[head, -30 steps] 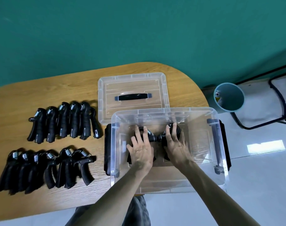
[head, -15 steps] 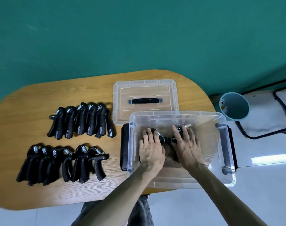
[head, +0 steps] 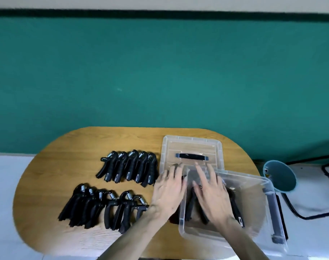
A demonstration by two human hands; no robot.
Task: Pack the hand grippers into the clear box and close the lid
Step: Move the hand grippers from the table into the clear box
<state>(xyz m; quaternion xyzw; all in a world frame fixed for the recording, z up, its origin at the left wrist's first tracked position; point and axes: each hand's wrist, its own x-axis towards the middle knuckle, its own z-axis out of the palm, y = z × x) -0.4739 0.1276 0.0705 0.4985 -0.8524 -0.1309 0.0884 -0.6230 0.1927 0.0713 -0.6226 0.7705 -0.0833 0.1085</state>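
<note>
Both hands have come up and off the hand grippers they were pressing half a second ago, and the left hand (head: 168,194) has slid out over the clear box's (head: 253,186) left wall toward the desk (head: 53,177); the view itself has also tipped upward, so far more of the green wall (head: 160,72) shows now. The left hand's fingers (head: 176,172) are straight and spread, holding nothing, and blurred with motion. The right hand (head: 211,196) hovers over the box with its fingers (head: 201,170) likewise stretched out and apart, empty. Beneath it, two black hand grippers (head: 235,207) lie on the box floor, partly hidden by the hand. The box sits at the desk's right end, its near corner hanging past the edge, with a dark latch (head: 272,207) on its right side. The lid (head: 191,147) lies flat on the desk just behind the box, touching its far rim, black handle (head: 191,157) up. To the left, well apart from the box, a back row of five grippers (head: 130,167) and a front row of more grippers (head: 103,209) wait on the wood. Small pale label patches show on some handles, too small to read. A teal bin (head: 280,177) stands on the floor beyond the right end.
</note>
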